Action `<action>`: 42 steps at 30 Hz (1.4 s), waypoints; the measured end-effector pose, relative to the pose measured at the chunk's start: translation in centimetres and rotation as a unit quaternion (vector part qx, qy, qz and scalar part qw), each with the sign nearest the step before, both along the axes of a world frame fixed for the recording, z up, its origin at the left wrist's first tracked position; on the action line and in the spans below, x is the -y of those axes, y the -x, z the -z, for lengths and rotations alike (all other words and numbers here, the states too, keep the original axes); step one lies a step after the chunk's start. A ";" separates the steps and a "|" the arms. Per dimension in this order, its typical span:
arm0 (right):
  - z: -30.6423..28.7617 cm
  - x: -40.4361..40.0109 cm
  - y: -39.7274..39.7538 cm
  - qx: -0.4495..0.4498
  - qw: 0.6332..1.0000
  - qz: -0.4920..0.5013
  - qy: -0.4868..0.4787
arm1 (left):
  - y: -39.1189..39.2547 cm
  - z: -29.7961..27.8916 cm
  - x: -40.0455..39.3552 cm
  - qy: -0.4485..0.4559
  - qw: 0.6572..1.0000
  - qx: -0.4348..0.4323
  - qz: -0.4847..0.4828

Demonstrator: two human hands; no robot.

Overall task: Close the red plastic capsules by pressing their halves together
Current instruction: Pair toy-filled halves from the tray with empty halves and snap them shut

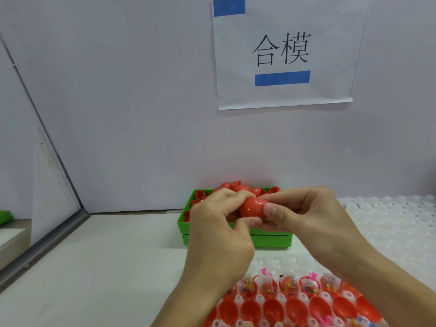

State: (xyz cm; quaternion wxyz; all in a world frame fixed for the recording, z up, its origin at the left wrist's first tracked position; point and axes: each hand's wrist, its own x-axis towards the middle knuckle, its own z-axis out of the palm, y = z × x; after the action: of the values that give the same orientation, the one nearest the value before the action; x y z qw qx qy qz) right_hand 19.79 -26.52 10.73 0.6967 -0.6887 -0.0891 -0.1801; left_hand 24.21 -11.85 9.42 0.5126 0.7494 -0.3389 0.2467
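Observation:
A red plastic capsule point(252, 207) is held between both hands above the green bin. My left hand point(219, 223) grips its left end with curled fingers and thumb. My right hand point(304, 211) pinches its right end, thumb on the front. The capsule's halves look joined, though the seam is partly hidden by fingers. Behind the hands, the green bin point(182, 224) holds several loose red capsule halves point(232, 186). Near the bottom edge, a white holder tray point(262, 265) carries rows of open red halves point(295, 308), some with small toys and packets inside.
A white bumpy tray surface point(389, 223) stretches along the right. A paper sign point(283, 53) hangs on the back wall. A metal-edged partition point(47, 241) bounds the white table point(106, 267) on the left.

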 end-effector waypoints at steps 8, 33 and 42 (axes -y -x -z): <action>-0.3 0.7 -0.1 -0.012 0.999 -0.032 -0.038 | 0.2 -0.6 0.0 0.096 0.988 -0.095 0.071; -0.2 0.7 0.0 -0.033 0.999 -0.002 -0.005 | -0.4 0.0 -0.3 -0.042 0.998 0.042 -0.002; -0.5 0.8 0.2 -0.014 1.000 -0.007 -0.014 | 0.0 -0.6 -0.1 0.061 0.989 -0.098 0.093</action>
State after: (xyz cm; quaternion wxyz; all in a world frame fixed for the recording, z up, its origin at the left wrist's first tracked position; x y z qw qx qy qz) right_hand 19.64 -27.28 11.18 0.7084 -0.6809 -0.0818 -0.1672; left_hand 24.23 -11.71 10.04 0.6084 0.7025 -0.3401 0.1436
